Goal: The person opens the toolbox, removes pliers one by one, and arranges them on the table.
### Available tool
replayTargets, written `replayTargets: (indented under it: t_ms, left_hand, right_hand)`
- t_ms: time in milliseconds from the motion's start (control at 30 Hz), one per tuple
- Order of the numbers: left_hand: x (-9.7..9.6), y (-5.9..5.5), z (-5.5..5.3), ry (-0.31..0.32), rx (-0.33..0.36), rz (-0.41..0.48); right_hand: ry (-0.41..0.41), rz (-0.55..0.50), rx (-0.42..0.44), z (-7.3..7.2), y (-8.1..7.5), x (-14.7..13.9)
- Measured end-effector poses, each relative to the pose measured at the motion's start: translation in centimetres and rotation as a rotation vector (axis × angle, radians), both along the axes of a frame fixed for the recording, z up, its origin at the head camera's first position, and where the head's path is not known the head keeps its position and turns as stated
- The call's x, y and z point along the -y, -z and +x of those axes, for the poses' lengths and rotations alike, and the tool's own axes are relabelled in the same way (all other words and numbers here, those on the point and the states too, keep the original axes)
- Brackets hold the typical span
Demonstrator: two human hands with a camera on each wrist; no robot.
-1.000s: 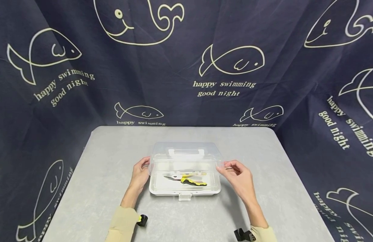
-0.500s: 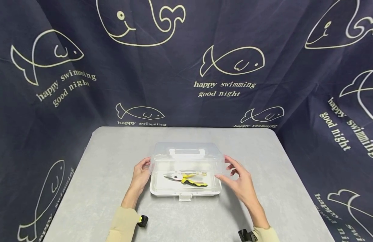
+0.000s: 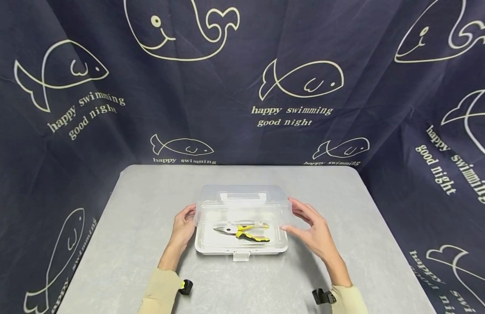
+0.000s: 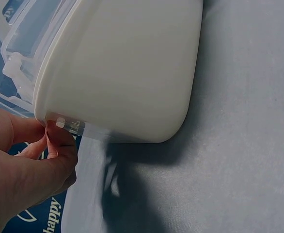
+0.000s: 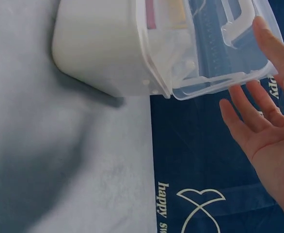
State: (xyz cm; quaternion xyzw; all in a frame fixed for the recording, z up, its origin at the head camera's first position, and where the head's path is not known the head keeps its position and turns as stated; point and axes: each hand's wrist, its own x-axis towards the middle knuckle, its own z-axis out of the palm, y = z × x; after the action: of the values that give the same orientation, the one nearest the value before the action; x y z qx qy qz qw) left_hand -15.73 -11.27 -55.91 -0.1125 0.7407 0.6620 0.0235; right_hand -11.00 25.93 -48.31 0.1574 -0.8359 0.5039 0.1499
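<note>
A white plastic toolbox [image 3: 211, 251] stands on the table with its clear lid [image 3: 211, 198] raised and tilted back. Inside it lie long-nose pliers [image 3: 252, 237] with yellow and black handles, partly seen through the lid. My left hand [image 3: 182, 229] is at the box's left side; in the left wrist view its thumb and fingertips pinch the box's rim near the hinge corner. At the other side, my right hand [image 3: 316, 235] has its fingers extended along the lid's edge and its thumb near the front of it. Whether those fingers touch the lid is hard to tell.
A grey table [image 3: 148, 187] carries the box, whose front latch [image 3: 241, 256] hangs down. A dark blue curtain [image 3: 226, 100] with fish drawings surrounds the table at the back and sides. Small black wrist cameras [image 3: 186, 287] sit on both wrists.
The right hand has let go of its pinch on the lid's right edge and straightened its fingers beside the lid. Left hand, lid and pliers look almost unchanged.
</note>
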Motion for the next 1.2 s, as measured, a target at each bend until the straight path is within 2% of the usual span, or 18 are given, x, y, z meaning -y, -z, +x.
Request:
replayTargets:
  t_ms: [100, 367, 433, 633, 733, 1000, 1200]
  left_hand:
    - [-0.1, -0.2, 0.0, -0.006, -0.003, -0.017]
    - [0.0, -0.2, 0.1, -0.005, 0.008, -0.023]
    - [0.0, -0.1, 0.1, -0.003, 0.009, -0.018]
    - [0.0, -0.1, 0.1, -0.004, 0.016, 0.004]
    - [0.0, -0.2, 0.1, -0.001, 0.018, 0.011]
    - [0.0, -0.2, 0.2, 0.011, 0.036, 0.0]
    - [-0.1, -0.2, 0.1, -0.003, 0.006, 0.01]
  right_hand:
    - [0.023, 0.051, 0.006, -0.5, 0.5, -0.6]
    - [0.031, 0.116, 0.018, -1.1, -0.4, -0.8]
    - [0.024, 0.111, 0.014, -1.1, -1.0, -0.6]
    - [0.002, 0.086, 0.055, -0.9, -4.1, 0.4]
    - [0.007, 0.09, 0.081, -1.1, -4.7, 0.5]
    - [-0.001, 0.042, 0.13, -3.6, -2.1, -1.0]
    - [-0.008, 0.022, 0.161, -4.7, -2.1, -1.5]
